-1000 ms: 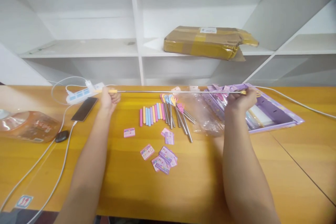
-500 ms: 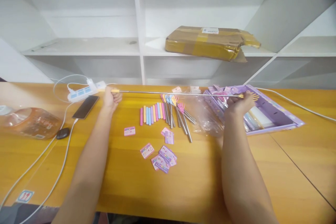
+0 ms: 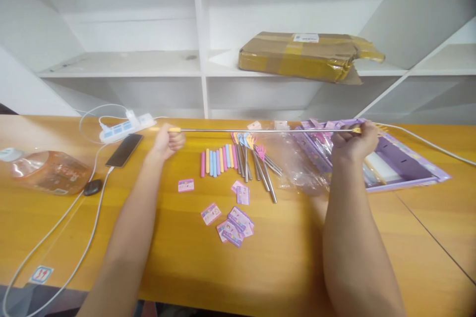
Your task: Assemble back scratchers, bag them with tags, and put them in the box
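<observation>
A telescopic back scratcher (image 3: 260,131) stretches level across the view, its thin metal rod drawn out long. My left hand (image 3: 168,141) is closed round its yellow handle. At the other end my right hand (image 3: 355,141) grips it by the yellow claw head, which the fingers partly hide. Below the rod, between my arms, lie several metal back scratcher rods (image 3: 264,171) with pink, blue and yellow claws. Beside them is a row of coloured handle sleeves (image 3: 218,160). Small printed cards (image 3: 234,225) are scattered nearer to me.
A purple box (image 3: 409,158) with wrapped pieces lies at the right, clear plastic bags (image 3: 297,163) beside it. At the left are a power strip (image 3: 124,129), a phone (image 3: 124,150), an orange bottle (image 3: 52,171), a black mouse (image 3: 92,187) and cables. A torn carton (image 3: 305,57) rests on the shelf.
My right hand has moved a little to the right with the claw end. The whole view has shifted slightly, and the back scratcher stays stretched between both hands.
</observation>
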### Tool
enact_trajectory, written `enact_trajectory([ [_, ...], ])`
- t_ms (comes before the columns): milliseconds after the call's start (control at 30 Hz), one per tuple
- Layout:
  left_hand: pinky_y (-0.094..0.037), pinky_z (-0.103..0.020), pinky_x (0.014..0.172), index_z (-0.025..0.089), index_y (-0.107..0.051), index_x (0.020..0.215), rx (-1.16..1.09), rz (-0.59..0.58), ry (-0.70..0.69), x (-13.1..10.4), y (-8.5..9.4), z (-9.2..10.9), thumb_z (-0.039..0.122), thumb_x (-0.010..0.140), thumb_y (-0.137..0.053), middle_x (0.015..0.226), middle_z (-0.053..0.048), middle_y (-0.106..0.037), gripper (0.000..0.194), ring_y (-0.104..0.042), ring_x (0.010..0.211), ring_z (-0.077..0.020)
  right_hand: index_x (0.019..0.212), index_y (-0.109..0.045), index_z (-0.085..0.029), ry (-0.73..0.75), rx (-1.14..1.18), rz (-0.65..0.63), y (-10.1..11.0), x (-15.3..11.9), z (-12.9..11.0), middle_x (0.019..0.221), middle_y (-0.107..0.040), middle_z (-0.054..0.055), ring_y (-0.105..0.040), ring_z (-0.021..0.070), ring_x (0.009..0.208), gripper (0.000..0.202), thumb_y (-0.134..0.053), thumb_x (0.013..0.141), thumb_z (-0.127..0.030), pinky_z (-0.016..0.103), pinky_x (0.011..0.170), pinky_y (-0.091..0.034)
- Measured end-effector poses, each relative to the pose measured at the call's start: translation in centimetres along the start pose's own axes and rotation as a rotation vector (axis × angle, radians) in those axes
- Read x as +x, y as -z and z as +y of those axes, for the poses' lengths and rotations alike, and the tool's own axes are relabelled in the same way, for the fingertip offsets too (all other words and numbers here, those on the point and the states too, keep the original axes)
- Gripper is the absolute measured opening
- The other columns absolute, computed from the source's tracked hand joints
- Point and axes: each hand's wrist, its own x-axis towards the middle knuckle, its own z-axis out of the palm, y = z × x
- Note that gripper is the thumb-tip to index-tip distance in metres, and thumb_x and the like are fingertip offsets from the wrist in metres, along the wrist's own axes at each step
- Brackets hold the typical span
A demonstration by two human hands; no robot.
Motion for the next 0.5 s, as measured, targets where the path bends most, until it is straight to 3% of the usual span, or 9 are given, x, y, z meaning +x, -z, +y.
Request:
enact_trajectory([
  [33,-0.011,-0.02,0.035,0.027,-0.013,0.059,0.018,-0.025,0.042,0.0,-1.4,-1.3,0.028,0.1,-0.04,0.048,0.008,-0.018,0.048,-0.02,0.033,-0.0068,0.062,-0.034,-0.024,-0.024,0.0,-0.023,-1.0,-1.2,0.7,0.053,-0.031,-0.009,-0.019,0.0049,0.04,0.045,-0.046,0.105,-0.017,0.019,0.039,-0.013],
  [100,-0.01,-0.02,0.035,0.027,-0.013,0.059,0.002,-0.02,-0.001,-0.1,-4.7,-4.8,0.03,0.101,-0.035,0.047,0.008,-0.016,0.047,-0.017,0.033,-0.0067,0.068,-0.038,-0.024,-0.073,-0.007,-0.08,-3.4,-5.3,3.0,0.056,-0.037,-0.01,-0.027,0.006,0.041,0.041,-0.062,0.1,-0.028,0.018,0.039,-0.021],
  [167,-0.012,-0.02,0.036,0.027,-0.015,0.057,-0.005,-0.028,-0.014,-0.2,-7.7,-8.8,0.032,0.1,-0.037,0.047,0.008,-0.018,0.048,-0.017,0.034,-0.0066,0.074,-0.04,-0.025,-0.166,-0.042,-0.225,-5.6,-11.1,6.1,0.059,-0.037,-0.01,-0.034,0.0073,0.044,0.042,-0.07,0.096,-0.043,0.018,0.041,-0.029],
  [233,-0.015,-0.02,0.037,0.026,-0.018,0.057,-0.001,-0.053,-0.003,-0.4,-9.5,-12.1,0.034,0.099,-0.042,0.047,0.008,-0.02,0.049,-0.018,0.035,-0.0065,0.074,-0.037,-0.026,-0.242,-0.067,-0.349,-6.9,-16.9,8.9,0.058,-0.03,-0.011,-0.031,0.0082,0.044,0.05,-0.07,0.095,-0.057,0.02,0.041,-0.028],
  [300,-0.013,-0.02,0.038,0.026,-0.018,0.057,0.002,-0.05,-0.009,-0.4,-9.6,-13.8,0.037,0.098,-0.045,0.046,0.009,-0.018,0.05,-0.016,0.036,-0.006,0.073,-0.03,-0.027,-0.298,-0.044,-0.378,-7.2,-21.3,10.9,0.058,-0.024,-0.01,-0.025,0.0091,0.044,0.057,-0.063,0.097,-0.067,0.022,0.04,-0.024],
  [367,-0.01,-0.021,0.038,0.026,-0.017,0.057,0.014,-0.039,-0.005,-0.2,-8.8,-14.1,0.039,0.098,-0.047,0.045,0.009,-0.016,0.052,-0.013,0.035,-0.0057,0.073,-0.024,-0.027,-0.362,-0.052,-0.434,-6.8,-23.3,12.0,0.058,-0.02,-0.01,-0.02,0.0097,0.045,0.062,-0.062,0.097,-0.071,0.024,0.04,-0.021],
  [500,-0.006,-0.023,0.038,0.028,-0.02,0.06,0.052,-0.026,0.044,0.9,-7.2,-13.4,0.044,0.097,-0.054,0.043,0.01,-0.018,0.053,-0.011,0.034,-0.0054,0.072,-0.022,-0.028,-0.438,-0.087,-0.488,-6.1,-22.8,12.5,0.056,-0.017,-0.01,-0.018,0.0108,0.045,0.065,-0.061,0.096,-0.073,0.026,0.038,-0.019],
])
